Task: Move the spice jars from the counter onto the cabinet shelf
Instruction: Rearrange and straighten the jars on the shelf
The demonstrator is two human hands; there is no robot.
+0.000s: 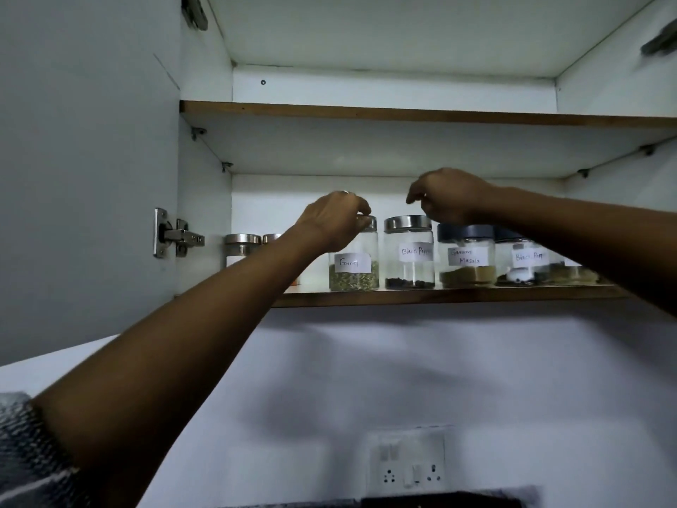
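Observation:
Several labelled glass spice jars stand in a row on the lower cabinet shelf (439, 297). My left hand (331, 221) grips the steel lid of the Fennel jar (354, 264), which stands on the shelf. Just right of it is a steel-lidded Black Pepper jar (409, 253). My right hand (448, 196) hovers above that jar's lid with fingers loosely curled, holding nothing. Further right are a dark-lidded Garam Masala jar (467, 256) and another Black Pepper jar (522, 260), partly hidden by my right forearm.
Two more steel-lidded jars (242, 247) stand at the shelf's left end behind my left arm. The upper shelf (403, 113) shows nothing on it. The open cabinet door (88, 170) with its hinge (177, 237) is at left. A wall socket (408, 465) sits below.

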